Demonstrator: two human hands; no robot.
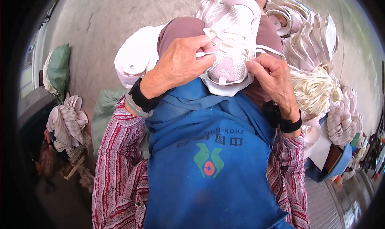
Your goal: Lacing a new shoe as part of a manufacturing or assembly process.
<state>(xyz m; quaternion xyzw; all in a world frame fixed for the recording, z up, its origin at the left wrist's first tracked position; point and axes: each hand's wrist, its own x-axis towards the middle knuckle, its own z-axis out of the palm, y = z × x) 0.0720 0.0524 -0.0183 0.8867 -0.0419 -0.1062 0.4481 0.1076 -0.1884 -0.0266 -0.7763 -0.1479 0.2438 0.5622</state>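
A white and pale pink shoe upper (230, 18) lies across my lap, its pink tongue (223, 70) toward me. White lace (229, 44) runs through part of its eyelets. My left hand (180, 64), closed in a pinch at the left eyelet edge, grips a white shoelace (205, 53) whose end sticks out past the fingertips. On the other side, my right hand (274, 78) is closed with its thumb touching the upper's right edge. A loose length of lace passes over behind that hand. What its fingers pinch is hidden.
Stacked shoe uppers (315, 40), a bundle of white laces (317, 86) and a twisted pale bundle (343, 118) stand at my right, above a blue bin (335, 169). At left are another white upper (136, 52), a green sack (59, 70) and a pale bundle (68, 120). A blue apron (176, 193) covers my front.
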